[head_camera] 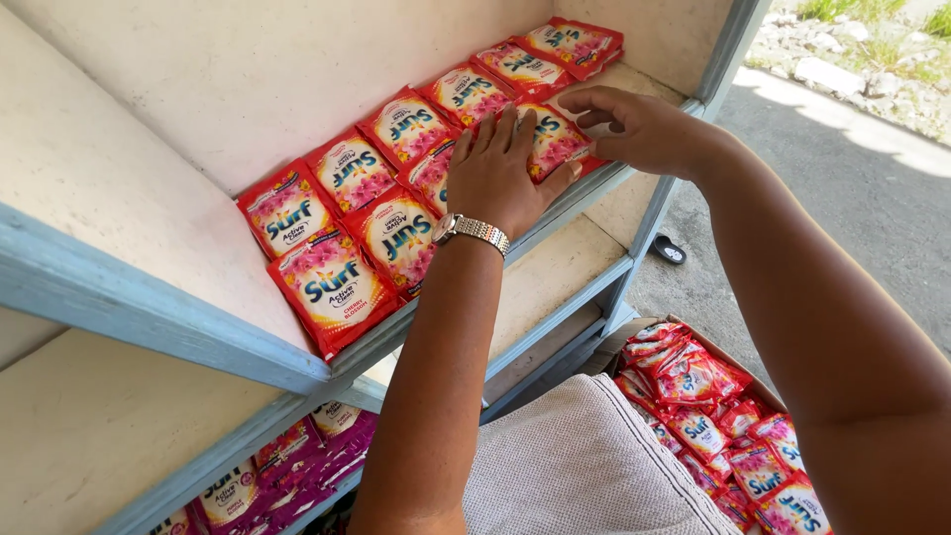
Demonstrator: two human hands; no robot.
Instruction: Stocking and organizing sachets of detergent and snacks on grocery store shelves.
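Standing over the pale shelf unit (149,317) w/ its blue edging, I had the top shelf mostly filled: red and pink sachets (332,287) lay in two rows, back row reaching the far corner, front row short of it. Plenty more sat in the cardboard box (713,416) by my legs (so, by my guess, approx. half done). My left hand (500,178) lay flat, fingers together, pressing one front-row sachet (555,139), while my right hand (634,124) pinched its far edge w/ the fingertips.
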